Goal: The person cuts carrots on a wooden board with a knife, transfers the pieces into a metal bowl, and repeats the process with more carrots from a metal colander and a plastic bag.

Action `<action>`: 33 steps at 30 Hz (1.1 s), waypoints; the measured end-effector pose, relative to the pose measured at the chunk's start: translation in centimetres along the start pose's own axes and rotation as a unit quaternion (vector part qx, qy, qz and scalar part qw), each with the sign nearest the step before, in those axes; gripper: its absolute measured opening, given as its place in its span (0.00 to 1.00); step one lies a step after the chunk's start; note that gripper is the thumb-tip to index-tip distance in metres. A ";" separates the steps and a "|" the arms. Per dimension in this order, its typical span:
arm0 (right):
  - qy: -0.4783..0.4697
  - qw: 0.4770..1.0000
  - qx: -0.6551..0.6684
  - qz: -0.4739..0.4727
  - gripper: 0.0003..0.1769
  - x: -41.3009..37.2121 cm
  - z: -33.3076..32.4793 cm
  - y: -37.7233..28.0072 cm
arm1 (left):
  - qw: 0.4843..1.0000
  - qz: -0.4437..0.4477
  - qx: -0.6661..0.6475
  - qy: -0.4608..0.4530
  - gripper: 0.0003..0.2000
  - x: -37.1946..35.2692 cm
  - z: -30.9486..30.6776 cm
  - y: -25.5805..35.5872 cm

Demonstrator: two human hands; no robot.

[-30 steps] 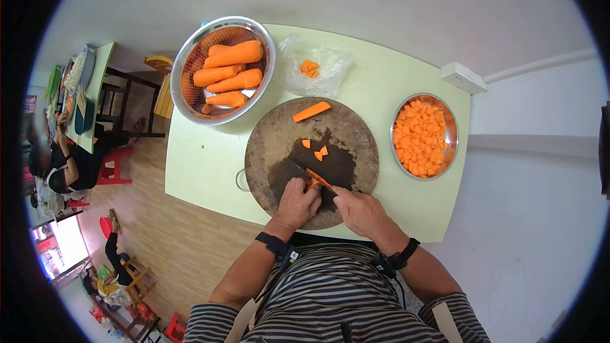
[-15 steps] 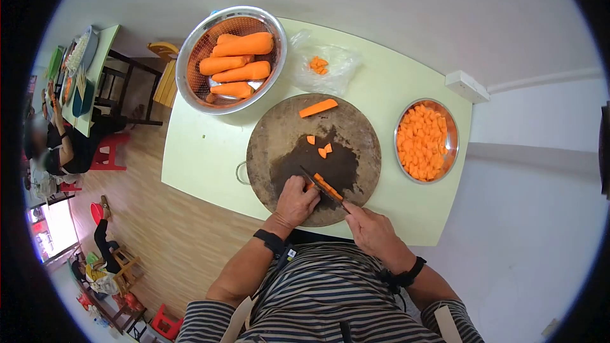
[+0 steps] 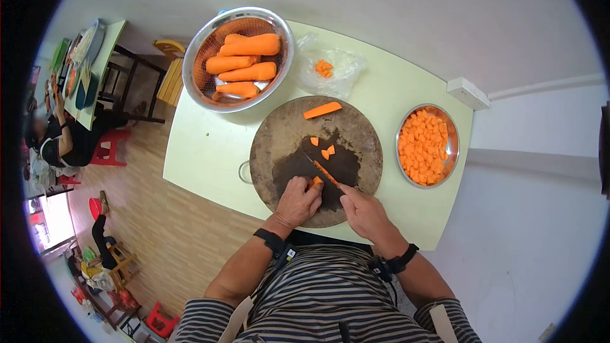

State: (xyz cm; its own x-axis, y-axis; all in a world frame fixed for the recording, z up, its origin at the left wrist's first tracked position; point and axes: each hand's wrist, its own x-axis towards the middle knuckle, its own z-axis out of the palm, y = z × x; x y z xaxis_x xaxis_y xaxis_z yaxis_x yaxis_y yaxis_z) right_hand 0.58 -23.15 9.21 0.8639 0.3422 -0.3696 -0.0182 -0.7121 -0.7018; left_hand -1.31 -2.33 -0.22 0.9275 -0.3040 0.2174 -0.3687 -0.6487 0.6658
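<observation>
On the round, dark-stained chopping board (image 3: 270,127), my left hand (image 3: 297,203) is closed on a carrot piece (image 3: 317,180), whose orange end shows past the fingers. My right hand (image 3: 368,217) grips a knife (image 3: 326,173) by its handle. The blade slants up and left, just right of the carrot piece, with orange carrot along it. Beyond the tip lie several small cut carrot bits (image 3: 328,152), and a long carrot stick (image 3: 323,110) rests near the board's far edge.
A metal colander (image 3: 287,76) with several whole carrots (image 3: 251,44) stands at the back left. Behind the board lies a plastic bag (image 3: 346,76) with carrot bits. A steel bowl (image 3: 454,143) of diced carrot is on the right. People sit at another table (image 3: 111,44) far left.
The knife has moved slightly away from my left hand, up and right, with carrot on its blade. The cut carrot end by my left fingers now shows more. The view has shifted a little.
</observation>
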 end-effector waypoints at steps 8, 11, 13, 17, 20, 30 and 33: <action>-0.009 1.000 -0.012 -0.019 0.20 -4.0 -0.5 0.0 | 1.000 0.003 -0.014 0.003 0.15 -0.5 0.0 -0.5; 0.007 1.000 -0.012 -0.023 0.20 -4.3 -0.1 0.2 | 1.000 -0.006 -0.015 -0.015 0.14 -0.5 -0.2 -0.4; 0.011 0.999 -0.016 -0.027 0.20 -4.1 0.2 0.2 | 1.000 -0.003 -0.010 -0.021 0.13 -0.6 0.0 -0.6; -0.031 0.998 -0.063 0.005 0.21 -2.5 0.3 -1.0 | 1.000 0.004 -0.004 -0.017 0.13 -0.5 0.1 -0.8; 0.004 0.997 -0.064 -0.033 0.21 -0.8 1.9 -0.6 | 0.999 -0.006 0.003 -0.038 0.14 -0.6 -0.2 -0.7; 0.016 0.998 0.033 -0.043 0.21 -1.0 0.2 -0.5 | 0.999 0.002 -0.034 0.034 0.13 -0.5 0.0 -0.4; -0.015 1.000 0.012 -0.021 0.21 -2.5 0.1 -0.1 | 0.999 0.000 -0.032 0.021 0.13 -0.6 -0.1 -0.5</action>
State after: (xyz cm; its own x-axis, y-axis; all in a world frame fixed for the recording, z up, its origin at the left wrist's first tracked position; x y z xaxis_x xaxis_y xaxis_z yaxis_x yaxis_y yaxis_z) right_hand -1.63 -23.85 10.12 0.8487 0.3906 -0.3565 0.0058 -0.6811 -0.7322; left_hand -1.72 -1.80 -0.60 0.9296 -0.2735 0.2470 -0.3658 -0.6024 0.7095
